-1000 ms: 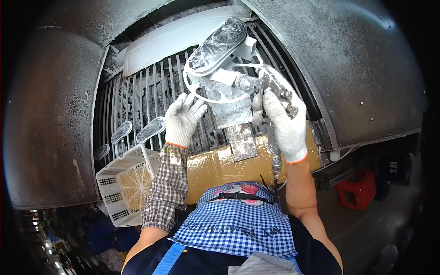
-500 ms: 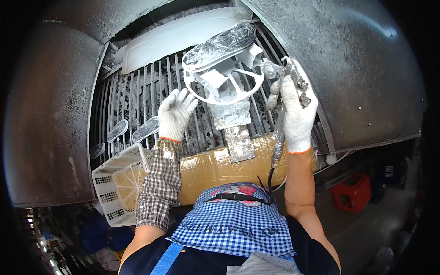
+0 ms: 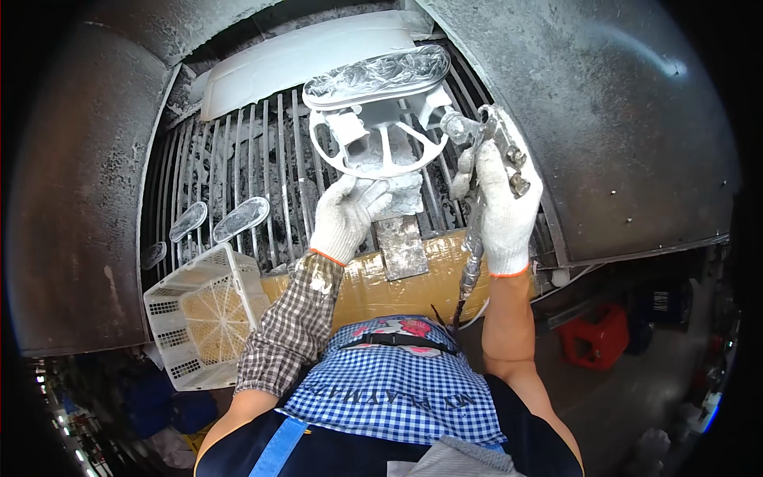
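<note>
A spray gun [image 3: 461, 127], thickly crusted with grey coating, is gripped in my gloved right hand [image 3: 506, 215]. Its nozzle points left at a white-coated round stand with spokes [image 3: 387, 151]. On top of that stand lies an oval frame [image 3: 381, 75] with crinkled, shiny film inside its rim. My gloved left hand [image 3: 342, 216] is just below the stand's near rim, its fingers stretched out to the right; whether they touch the rim is unclear. Beneath the stand, a crusted block [image 3: 401, 199] hides part of the support.
Slatted metal bars [image 3: 274, 183] lie under the stand, with small oval pieces [image 3: 241, 219] resting on them at left. A white plastic basket [image 3: 203, 310] tilts beside my left forearm. Metal panels [image 3: 87, 183] flank both sides, and tan taped padding [image 3: 358, 278] lines the front edge.
My left hand has moved right, from left of the stand to below its near rim. The stand and oval frame have turned slightly. The spray gun stays in my right hand.
</note>
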Motion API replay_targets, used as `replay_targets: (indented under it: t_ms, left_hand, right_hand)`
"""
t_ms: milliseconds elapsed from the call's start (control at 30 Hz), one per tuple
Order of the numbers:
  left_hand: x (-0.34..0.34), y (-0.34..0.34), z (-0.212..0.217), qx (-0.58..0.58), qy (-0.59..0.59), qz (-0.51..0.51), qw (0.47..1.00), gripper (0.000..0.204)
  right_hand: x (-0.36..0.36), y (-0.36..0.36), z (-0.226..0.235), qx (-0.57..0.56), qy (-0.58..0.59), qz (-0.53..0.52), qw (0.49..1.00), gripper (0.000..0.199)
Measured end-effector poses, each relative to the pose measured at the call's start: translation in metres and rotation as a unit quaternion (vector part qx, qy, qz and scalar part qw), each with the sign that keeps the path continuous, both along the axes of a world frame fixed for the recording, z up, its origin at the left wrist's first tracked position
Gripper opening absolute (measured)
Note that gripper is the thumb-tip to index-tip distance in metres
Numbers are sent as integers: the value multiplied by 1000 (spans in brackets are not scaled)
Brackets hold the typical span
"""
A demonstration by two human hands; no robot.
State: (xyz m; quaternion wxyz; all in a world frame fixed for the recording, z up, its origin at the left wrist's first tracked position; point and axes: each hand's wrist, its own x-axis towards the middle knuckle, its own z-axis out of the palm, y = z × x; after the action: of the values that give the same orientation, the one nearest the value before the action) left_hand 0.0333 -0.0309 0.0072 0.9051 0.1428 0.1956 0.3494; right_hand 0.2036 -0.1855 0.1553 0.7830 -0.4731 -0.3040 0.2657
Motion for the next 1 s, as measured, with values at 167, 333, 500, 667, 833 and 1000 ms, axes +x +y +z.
replay_targets:
  t_ms: [167, 333, 500, 667, 833, 1000]
  left_hand:
    - [-3, 4, 4, -9, -17, 8, 1000, 40]
    - [-7, 6, 14, 2, -14, 15, 1000, 36]
    - [-13, 12, 16, 9, -5, 24, 1000, 38]
    - [-20, 24, 5, 36, -15, 18, 999, 46]
    - [-27, 30, 4, 37, -1, 32, 999, 49]
    - [-32, 37, 7, 53, -19, 38, 998, 45]
  right_hand:
    - [5, -1, 3, -4, 3, -12, 1000, 49]
    - [15, -6, 4, -15, -11, -26, 999, 49]
    - [26, -11, 4, -20, -29, -71, 997, 49]
    - [17, -25, 13, -15, -10, -51, 999, 49]
    - [11, -28, 5, -32, -63, -40, 997, 49]
    - [13, -29, 12, -31, -18, -50, 998, 50]
